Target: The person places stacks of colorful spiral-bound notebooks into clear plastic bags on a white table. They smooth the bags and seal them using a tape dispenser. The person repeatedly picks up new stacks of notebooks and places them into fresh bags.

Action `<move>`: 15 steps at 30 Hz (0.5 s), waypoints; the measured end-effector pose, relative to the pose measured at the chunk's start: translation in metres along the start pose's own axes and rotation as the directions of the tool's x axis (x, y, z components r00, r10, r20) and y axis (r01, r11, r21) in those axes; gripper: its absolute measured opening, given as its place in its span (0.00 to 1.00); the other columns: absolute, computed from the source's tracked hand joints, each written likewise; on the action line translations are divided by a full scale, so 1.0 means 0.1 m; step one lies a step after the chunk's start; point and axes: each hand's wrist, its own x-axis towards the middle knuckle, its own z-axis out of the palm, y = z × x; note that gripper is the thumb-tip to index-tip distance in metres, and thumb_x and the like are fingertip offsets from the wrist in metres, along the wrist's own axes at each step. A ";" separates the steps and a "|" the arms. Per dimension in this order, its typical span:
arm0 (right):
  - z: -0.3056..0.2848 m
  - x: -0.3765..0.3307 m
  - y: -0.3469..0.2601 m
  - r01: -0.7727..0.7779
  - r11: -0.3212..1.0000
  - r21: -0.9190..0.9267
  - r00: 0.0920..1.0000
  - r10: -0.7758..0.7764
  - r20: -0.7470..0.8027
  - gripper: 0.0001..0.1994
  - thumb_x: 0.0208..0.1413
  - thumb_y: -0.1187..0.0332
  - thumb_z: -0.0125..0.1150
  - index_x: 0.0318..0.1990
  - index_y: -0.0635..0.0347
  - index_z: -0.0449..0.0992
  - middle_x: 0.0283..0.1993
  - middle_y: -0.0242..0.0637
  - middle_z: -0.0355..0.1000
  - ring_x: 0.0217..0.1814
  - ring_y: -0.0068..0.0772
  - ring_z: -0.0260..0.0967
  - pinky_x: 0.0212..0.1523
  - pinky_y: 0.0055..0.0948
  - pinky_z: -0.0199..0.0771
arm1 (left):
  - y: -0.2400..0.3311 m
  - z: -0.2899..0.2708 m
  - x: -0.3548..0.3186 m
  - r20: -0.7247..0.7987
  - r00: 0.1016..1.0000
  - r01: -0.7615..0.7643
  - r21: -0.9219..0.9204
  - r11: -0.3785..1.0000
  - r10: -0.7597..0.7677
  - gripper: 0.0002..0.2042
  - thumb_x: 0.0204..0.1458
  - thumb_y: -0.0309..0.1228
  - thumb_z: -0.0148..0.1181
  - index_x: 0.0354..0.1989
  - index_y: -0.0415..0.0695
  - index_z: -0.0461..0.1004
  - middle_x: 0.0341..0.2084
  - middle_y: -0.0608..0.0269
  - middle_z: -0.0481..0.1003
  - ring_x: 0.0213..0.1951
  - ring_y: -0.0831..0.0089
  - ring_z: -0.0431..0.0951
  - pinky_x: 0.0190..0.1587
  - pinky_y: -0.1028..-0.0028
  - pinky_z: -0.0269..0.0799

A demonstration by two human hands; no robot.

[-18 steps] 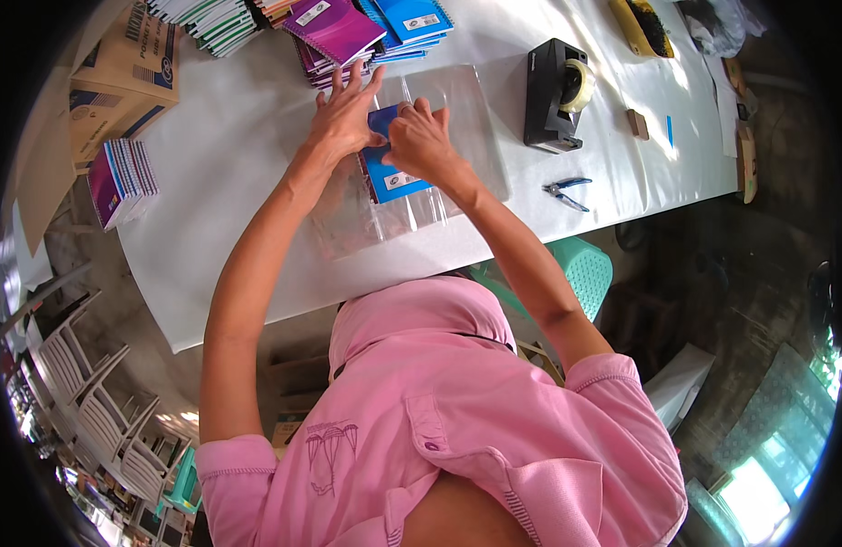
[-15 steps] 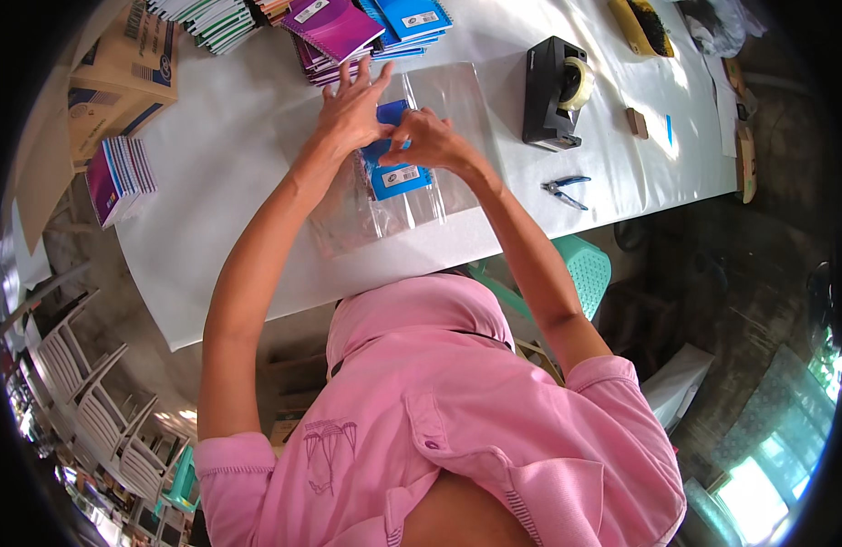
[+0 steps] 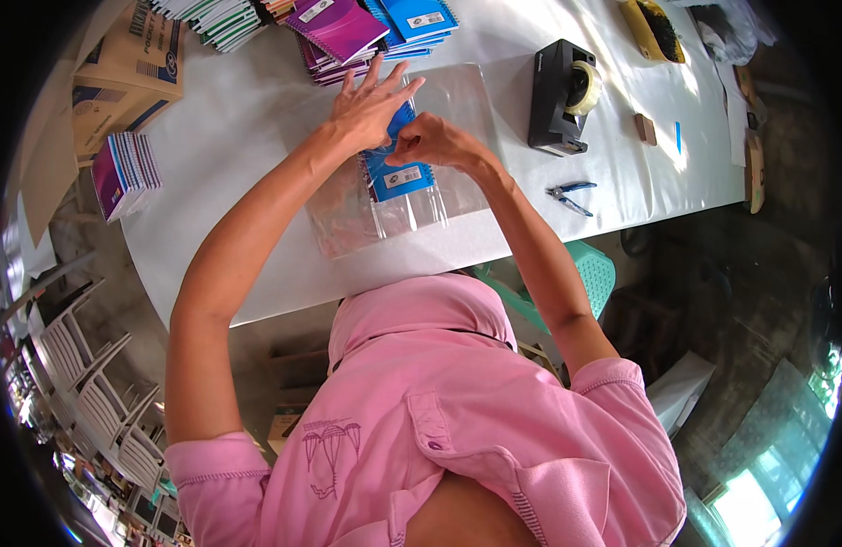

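Note:
A blue spiral notebook (image 3: 395, 171) lies on the white table (image 3: 247, 137) inside or on a clear plastic sleeve (image 3: 384, 211). My left hand (image 3: 371, 108) rests flat on the notebook's upper part, fingers spread. My right hand (image 3: 436, 141) is closed beside it, pinching at the notebook's upper right edge or the sleeve there; which of the two is hidden by the fingers. Both forearms reach up from my pink shirt.
Stacks of purple and blue notebooks (image 3: 366, 27) lie beyond the hands. A black tape dispenser (image 3: 559, 96) and small pliers (image 3: 568, 193) sit to the right. At left are a cardboard box (image 3: 120, 68) and a notebook pile (image 3: 124, 173). A teal stool (image 3: 585, 273) stands under the table edge.
Both hands have shifted slightly on the blue notebook; my right hand has curled tighter at its upper edge while the left stays spread on top.

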 end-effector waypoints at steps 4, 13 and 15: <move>0.00 0.01 -0.02 -0.041 0.999 -0.013 0.999 0.041 0.004 0.14 0.42 0.61 0.73 0.26 0.65 0.80 0.22 0.36 0.74 0.25 0.23 0.68 0.28 0.29 0.66 | -0.05 0.12 0.06 0.102 0.995 0.033 -0.125 0.992 -0.020 0.51 0.31 0.31 0.75 0.69 0.63 0.53 0.70 0.60 0.47 0.71 0.48 0.37 0.65 0.37 0.42; -0.03 0.02 -0.01 -0.034 0.999 0.005 0.999 0.034 0.014 0.13 0.41 0.63 0.71 0.25 0.66 0.80 0.20 0.35 0.72 0.23 0.23 0.65 0.27 0.29 0.64 | 0.02 0.10 0.03 -0.011 0.999 -0.036 -0.010 0.999 0.036 0.48 0.32 0.36 0.75 0.67 0.61 0.57 0.69 0.66 0.51 0.71 0.52 0.40 0.66 0.37 0.41; -0.03 0.00 -0.01 -0.072 0.996 0.059 0.997 0.072 0.006 0.10 0.38 0.65 0.69 0.22 0.64 0.79 0.18 0.34 0.71 0.22 0.24 0.66 0.25 0.29 0.64 | -0.01 0.11 0.05 -0.002 0.996 -0.084 0.052 0.995 0.085 0.46 0.33 0.41 0.74 0.67 0.61 0.59 0.69 0.71 0.52 0.71 0.54 0.42 0.65 0.37 0.44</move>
